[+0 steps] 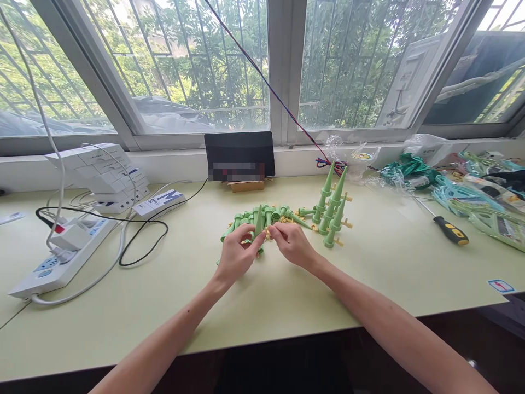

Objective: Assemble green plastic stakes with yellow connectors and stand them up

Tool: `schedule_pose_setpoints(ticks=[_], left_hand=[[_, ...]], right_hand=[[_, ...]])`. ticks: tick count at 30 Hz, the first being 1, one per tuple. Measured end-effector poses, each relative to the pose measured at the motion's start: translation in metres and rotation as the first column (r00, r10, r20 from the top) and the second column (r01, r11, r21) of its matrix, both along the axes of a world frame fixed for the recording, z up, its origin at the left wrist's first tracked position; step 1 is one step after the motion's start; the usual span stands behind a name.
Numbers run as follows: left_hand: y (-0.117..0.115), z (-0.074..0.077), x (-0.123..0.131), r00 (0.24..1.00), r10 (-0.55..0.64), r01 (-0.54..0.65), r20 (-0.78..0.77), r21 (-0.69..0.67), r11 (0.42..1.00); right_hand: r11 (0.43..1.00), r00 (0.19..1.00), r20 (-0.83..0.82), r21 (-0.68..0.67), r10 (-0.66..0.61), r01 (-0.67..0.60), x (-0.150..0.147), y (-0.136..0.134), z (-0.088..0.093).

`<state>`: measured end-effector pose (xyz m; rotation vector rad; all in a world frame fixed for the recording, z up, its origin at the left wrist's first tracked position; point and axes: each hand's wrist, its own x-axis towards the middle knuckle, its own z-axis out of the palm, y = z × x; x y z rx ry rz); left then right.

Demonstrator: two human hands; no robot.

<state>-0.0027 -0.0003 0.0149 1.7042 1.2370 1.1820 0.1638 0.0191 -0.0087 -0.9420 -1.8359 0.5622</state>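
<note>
My left hand [240, 249] is closed around a green plastic spike [258, 221], which points upward between thumb and fingers. Close beside it, my right hand [293, 243] pinches at the spike's side, where a small yellow piece [267, 234] shows at the fingertips. Behind both hands lies a pile of loose green spikes [239, 219] mixed with small yellow parts [290, 220]. To the right, several green spikes [337, 210] stand upright in a group, with yellow valve-like pieces [346, 224] sticking out of their sides.
A power strip [61, 268] with cables and stacked white boxes [110, 178] occupy the left. A dark screen [240, 156] stands by the window. On the right lie a screwdriver [450, 230] and plastic-wrapped items [463, 194]. The table's front edge [287, 336] runs below my forearms.
</note>
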Motion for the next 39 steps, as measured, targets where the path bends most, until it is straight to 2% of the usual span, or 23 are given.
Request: schedule_pose_setpoints(ticks=[7, 11, 21, 26, 32, 39], left_hand=[[-0.0003, 0.0000, 0.0008, 0.997, 0.054, -0.054, -0.047, 0.011, 0.998], [0.0002, -0.0008, -0.0004, 0.998, 0.065, -0.065, -0.020, -0.001, 0.998], [0.0012, -0.0016, -0.0005, 0.999, 0.040, -0.040, 0.008, -0.036, 0.999], [0.0019, -0.0038, -0.0010, 0.999, 0.002, -0.001, -0.035, 0.033, 0.999], [0.0014, -0.0046, -0.0011, 0.998, -0.017, 0.021, -0.064, 0.059, 0.998], [0.0013, -0.0024, 0.0000, 0.998, 0.039, -0.039, -0.045, 0.018, 0.999]], right_hand=[[0.999, 0.998, -0.070, -0.036, 0.003, -0.005, -0.0002, -0.0029, 0.0030], [0.999, 0.995, -0.095, -0.029, 0.034, -0.037, -0.0007, -0.0039, 0.0033], [0.997, 0.994, -0.091, -0.052, 0.060, -0.065, -0.0006, -0.0024, 0.0036], [0.995, 0.998, -0.050, -0.096, 0.034, -0.039, -0.0001, -0.0007, 0.0009], [0.997, 0.999, -0.046, -0.077, 0.017, -0.021, -0.0005, -0.0003, 0.0004], [0.998, 0.996, -0.089, -0.046, 0.026, -0.030, -0.0008, -0.0043, 0.0041]])
